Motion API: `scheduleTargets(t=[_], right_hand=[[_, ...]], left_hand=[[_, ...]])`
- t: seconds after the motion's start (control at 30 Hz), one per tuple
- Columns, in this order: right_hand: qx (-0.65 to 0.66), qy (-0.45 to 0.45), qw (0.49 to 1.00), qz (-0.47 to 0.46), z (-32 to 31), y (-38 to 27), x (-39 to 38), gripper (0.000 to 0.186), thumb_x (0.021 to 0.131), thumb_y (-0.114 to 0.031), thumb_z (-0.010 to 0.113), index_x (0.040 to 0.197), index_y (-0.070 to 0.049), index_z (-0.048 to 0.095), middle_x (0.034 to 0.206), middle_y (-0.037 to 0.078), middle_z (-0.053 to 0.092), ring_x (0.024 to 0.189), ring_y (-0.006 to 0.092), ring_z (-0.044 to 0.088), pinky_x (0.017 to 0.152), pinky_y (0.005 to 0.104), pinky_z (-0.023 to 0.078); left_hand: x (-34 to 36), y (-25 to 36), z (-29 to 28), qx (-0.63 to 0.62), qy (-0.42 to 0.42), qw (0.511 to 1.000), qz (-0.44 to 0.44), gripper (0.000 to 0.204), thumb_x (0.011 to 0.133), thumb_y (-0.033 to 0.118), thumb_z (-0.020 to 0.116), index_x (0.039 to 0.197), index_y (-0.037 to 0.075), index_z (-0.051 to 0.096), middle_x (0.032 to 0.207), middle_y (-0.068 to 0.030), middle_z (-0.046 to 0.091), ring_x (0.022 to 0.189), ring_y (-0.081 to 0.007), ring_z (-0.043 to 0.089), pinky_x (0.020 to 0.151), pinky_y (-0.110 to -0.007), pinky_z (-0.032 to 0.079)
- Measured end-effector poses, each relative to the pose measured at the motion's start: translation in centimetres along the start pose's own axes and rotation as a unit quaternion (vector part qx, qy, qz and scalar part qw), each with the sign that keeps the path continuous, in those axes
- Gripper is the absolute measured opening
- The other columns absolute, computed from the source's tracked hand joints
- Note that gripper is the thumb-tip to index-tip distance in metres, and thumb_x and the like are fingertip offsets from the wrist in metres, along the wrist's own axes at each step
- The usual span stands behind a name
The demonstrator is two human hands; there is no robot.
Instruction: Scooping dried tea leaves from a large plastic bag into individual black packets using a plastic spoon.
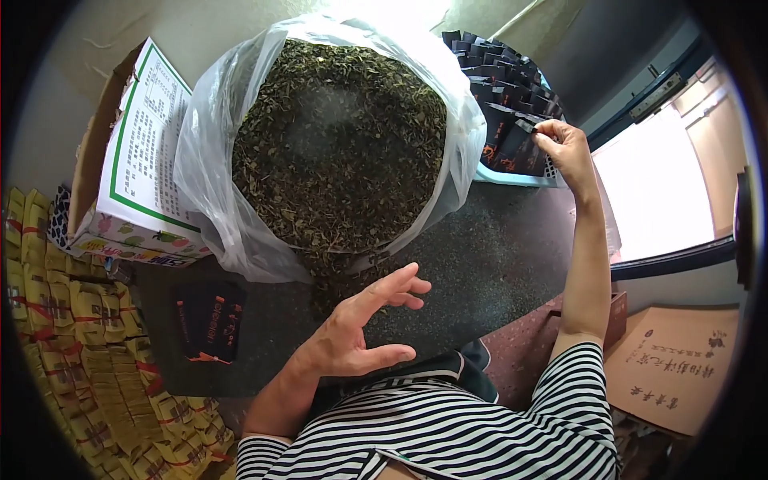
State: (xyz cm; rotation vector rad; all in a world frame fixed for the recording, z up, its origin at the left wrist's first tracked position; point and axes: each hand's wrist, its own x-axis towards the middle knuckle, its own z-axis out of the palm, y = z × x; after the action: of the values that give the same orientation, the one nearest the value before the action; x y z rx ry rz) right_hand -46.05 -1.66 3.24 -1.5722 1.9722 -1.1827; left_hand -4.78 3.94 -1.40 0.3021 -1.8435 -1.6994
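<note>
Left hand (360, 326) hangs loose while right hand (562, 150) pinches a black packet (516, 149) — outline unclear.

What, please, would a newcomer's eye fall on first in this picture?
Probably the large mass of dried leaves in a translucent plastic bag, upper middle. Next, perhaps, the right hand pinching a black packet at the pale blue basket, upper right, and the yellow bundles crowding the lower left.

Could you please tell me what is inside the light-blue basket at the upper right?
The light-blue basket contains many dark packets, overlapping each other; the right hand pinches one by its edge. The packets cover most of the basket's bottom, so anything beneath them cannot be seen.
</note>
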Motion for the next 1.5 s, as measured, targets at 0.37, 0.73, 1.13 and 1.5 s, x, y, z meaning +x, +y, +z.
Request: scheduleTargets(t=[0.37,0.73,1.13,1.5], right_hand=[[0.201,0.18,0.963,-0.017,-0.6,-3.0,-4.1,0.029,0.1,-0.029,0.059,0.108,-0.002,0.066,0.069,-0.003,0.045,0.057,0.0032,0.04,0.052,0.0185,0.035],[0.493,-0.086,0.866,0.001,6.5,-3.8,-11.5,0.03,0.107,-0.027,0.043,0.098,-0.003,0.058,0.069,-0.002,0.033,0.05,0.0052,0.023,0.052,0.0217,0.026],[0.521,-0.098,0.848,0.02,8.4,-5.0,-13.1,0.028,0.107,-0.024,0.045,0.097,-0.002,0.059,0.07,-0.002,0.034,0.05,0.0048,0.024,0.053,0.0208,0.026],[0.521,-0.107,0.847,0.002,7.9,-5.6,-14.9,0.029,0.107,-0.024,0.044,0.097,-0.001,0.059,0.072,-0.001,0.035,0.05,0.005,0.023,0.053,0.0212,0.025]], left_hand=[[-1.0,0.7,-0.3,0.054,0.054,0.997,-0.006,0.073,0.079,0.007,0.077,0.144,-0.002,0.043,0.122,-0.0174,0.063,0.103,-0.0229,0.065,0.094,-0.036,0.05],[-9.3,2.0,-0.1,0.42,0.376,0.826,-0.006,0.017,0.076,0.007,0.077,0.09,0.006,0.068,0.08,-0.0069,0.064,0.07,-0.0244,0.064,0.062,-0.036,0.05],[-16.0,3.2,-4.7,0.683,0.383,0.553,-0.285,0.048,0.068,0.016,0.082,0.111,0.004,0.067,0.112,-0.0074,0.058,0.097,-0.027,0.057,0.083,-0.04,0.045],[-16.0,3.5,-5.8,0.719,0.323,0.539,-0.298,0.041,0.075,0.022,0.077,0.11,0.002,0.068,0.116,-0.0087,0.059,0.104,-0.0284,0.056,0.091,-0.042,0.043]])
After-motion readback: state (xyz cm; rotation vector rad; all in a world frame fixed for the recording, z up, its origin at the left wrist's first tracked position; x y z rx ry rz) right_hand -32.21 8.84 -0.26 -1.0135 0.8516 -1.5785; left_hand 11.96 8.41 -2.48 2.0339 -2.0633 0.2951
